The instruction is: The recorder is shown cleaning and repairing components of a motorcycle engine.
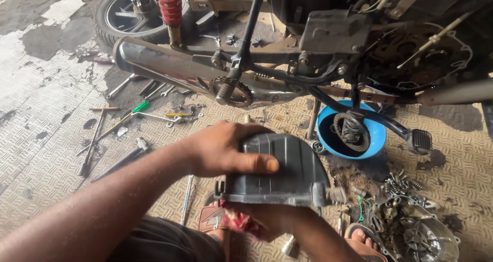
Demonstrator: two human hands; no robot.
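My left hand (223,150) grips the top left of a dark grey plastic cover (287,167), thumb lying across its ribbed face. My right hand (275,218) holds the same cover from underneath, together with a red rag (239,222) bunched below its lower edge. The cover is held in front of me, above my sandalled feet (213,218). Behind it stands a partly stripped motorcycle with an open engine side (421,51), a chrome exhaust (185,69) and a bare sprocket (231,90).
A blue bowl (377,133) holding clutch parts sits under the engine. Wrenches and screwdrivers (138,113) lie scattered on the patterned floor at left. A metal engine cover (421,236) and loose springs (400,182) lie at lower right. The rear wheel (133,13) is at top left.
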